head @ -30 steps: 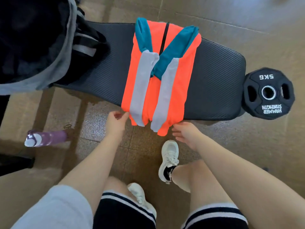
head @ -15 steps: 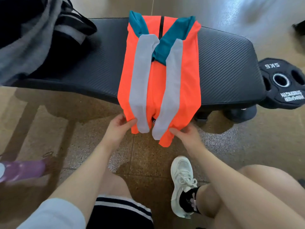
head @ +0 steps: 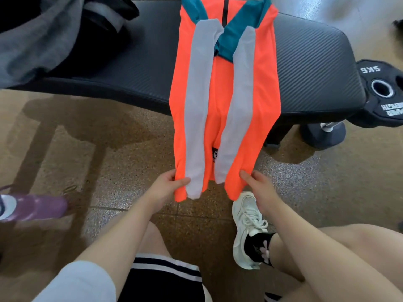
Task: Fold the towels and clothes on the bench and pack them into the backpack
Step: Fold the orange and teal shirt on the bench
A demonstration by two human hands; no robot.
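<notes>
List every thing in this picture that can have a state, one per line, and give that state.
Orange jacket: sleeves folded in, draped over the bench edge, hem pinched by both hands.
Left hand: pinching the hem's left corner.
Right hand: pinching the hem's right corner.
Bench: flat, bearing the jacket.
Backpack: lying on the bench's left end.
Purple bottle: lying on the floor.
Weight plate: beside the bench's right end.

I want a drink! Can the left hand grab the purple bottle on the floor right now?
Probably not yet. The left hand is busy pinching the orange jacket's hem, and the purple bottle lies well off to the left. Nothing blocks the way, so letting go should free it.
</notes>
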